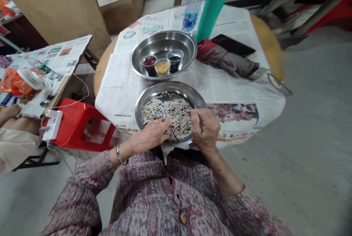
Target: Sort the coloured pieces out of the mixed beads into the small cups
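Note:
A metal basin (139, 102) near the table's front edge holds a mix of white grains (158, 107) with dark red, yellow and black beans. My left hand (152, 132) reaches over its front left rim, with thumb and fingers apart and fingertips at the mix. On the right side, my right hand (205, 127) is closed with its fingertips pinched over the mix; whatever is between them is too small to name. Behind stands a second metal basin (137, 54) with three clear cups: red beans (150, 61), yellow beans (162, 66) and black beans (175, 59).
Newspaper (115, 93) covers the round table. Toward the back are a clear bottle (192, 8), a green bottle (213, 6), a dark phone (233, 45) and a folded umbrella (227, 58). On the left are a red stool (73, 126), a power strip (52, 125) and another person's hand (9, 112).

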Action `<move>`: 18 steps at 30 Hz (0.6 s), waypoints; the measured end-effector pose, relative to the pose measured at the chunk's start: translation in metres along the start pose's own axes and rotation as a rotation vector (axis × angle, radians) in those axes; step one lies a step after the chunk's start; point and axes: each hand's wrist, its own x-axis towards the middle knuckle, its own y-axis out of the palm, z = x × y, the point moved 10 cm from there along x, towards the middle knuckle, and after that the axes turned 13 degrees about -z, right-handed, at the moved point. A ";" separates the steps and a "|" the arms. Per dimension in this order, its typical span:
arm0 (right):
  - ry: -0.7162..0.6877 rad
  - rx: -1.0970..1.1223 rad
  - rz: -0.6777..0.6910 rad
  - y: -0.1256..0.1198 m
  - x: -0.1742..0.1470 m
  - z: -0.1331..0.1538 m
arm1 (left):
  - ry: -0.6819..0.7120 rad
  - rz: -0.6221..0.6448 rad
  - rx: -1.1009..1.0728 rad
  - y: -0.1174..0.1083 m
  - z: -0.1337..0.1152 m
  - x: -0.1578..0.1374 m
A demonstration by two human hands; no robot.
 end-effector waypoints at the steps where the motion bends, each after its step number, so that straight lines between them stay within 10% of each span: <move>1: -0.006 0.002 -0.004 0.000 0.000 0.000 | 0.007 -0.024 -0.028 0.002 -0.004 0.003; 18: 0.002 0.016 -0.002 -0.001 0.001 0.001 | -0.001 -0.414 -0.068 -0.021 0.013 0.074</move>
